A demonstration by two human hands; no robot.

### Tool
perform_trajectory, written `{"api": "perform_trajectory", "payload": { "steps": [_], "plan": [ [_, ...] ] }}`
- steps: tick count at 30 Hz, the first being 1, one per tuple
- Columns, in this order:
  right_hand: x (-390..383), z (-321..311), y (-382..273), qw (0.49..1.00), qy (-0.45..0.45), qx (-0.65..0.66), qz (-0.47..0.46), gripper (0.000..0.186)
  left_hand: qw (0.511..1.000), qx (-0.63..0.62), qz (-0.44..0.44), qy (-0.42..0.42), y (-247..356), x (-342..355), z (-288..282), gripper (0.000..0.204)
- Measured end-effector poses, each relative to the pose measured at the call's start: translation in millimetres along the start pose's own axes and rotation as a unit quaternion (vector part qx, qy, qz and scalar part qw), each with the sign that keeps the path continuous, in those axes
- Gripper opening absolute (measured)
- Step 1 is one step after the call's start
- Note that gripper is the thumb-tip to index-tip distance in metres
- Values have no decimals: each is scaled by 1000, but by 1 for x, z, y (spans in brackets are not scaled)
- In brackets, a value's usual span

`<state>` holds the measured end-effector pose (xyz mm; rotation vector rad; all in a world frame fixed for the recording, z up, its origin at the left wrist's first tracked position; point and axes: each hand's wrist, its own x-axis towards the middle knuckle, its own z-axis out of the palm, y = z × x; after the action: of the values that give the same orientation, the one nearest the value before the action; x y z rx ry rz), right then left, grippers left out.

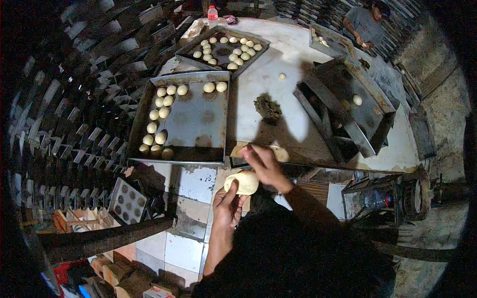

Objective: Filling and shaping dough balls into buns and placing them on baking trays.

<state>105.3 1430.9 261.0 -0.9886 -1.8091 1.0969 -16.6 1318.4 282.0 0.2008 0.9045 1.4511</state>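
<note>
- Pale dough: a soft lump of dough [242,182] sits just below the middle of the frame, held over the near edge of the table [298,79].
- The left hand [227,206] comes up from the lower centre and cups the lump from beneath, thumb and fingers curled around its left side.
- The right hand [264,165] lies above and to the right of the lump, fingers bent and pinched at the top of the dough, touching it; a second pale piece [281,153] rests on the table edge just beside this hand.
- Left of centre, a dark metal tray [198,124] lies on the table with small dough balls [161,111] lined down its left side and along its top edge; the rest of its floor is bare, with round marks.
- Behind it, in the upper middle, a second tray [222,50] holds a looser cluster of balls.
- A dark crumbly heap [267,107] sits on the white table top in the centre, and a single small ball [282,76] lies above it.
- At the right, stacked empty trays [348,107] tilt against one another, one ball [357,100] resting on the upper one.
- In the upper right corner another person [365,25] in a grey shirt stands at the far end of the table, near another tray [328,42].
- A bottle with a red cap [212,13] stands at the top centre.
- Racks of trays [79,114] curve along the left of the frame.
</note>
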Motion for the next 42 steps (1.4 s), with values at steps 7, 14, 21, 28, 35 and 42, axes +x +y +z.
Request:
{"api": "perform_trajectory", "payload": {
  "steps": [7,14,21,28,35,42],
  "plan": [
    [60,-111,136,963,137,-222,67,28,998,45,22,-30,14,56,26,30],
    [82,-97,223,909,131,-392,-55,36,994,98,25,-39,5,131,66,34],
    [98,-110,238,951,103,-289,-48,21,964,264,-20,-7,-22,176,100,38],
    [94,-151,162,970,64,215,98,21,964,265,-9,-17,-32,198,83,43],
    [63,-82,41,925,128,-267,-239,31,984,175,14,29,-21,145,93,29],
    [24,-22,-31,964,1,258,69,21,978,52,190,-67,30,67,34,44]
  ]
}}
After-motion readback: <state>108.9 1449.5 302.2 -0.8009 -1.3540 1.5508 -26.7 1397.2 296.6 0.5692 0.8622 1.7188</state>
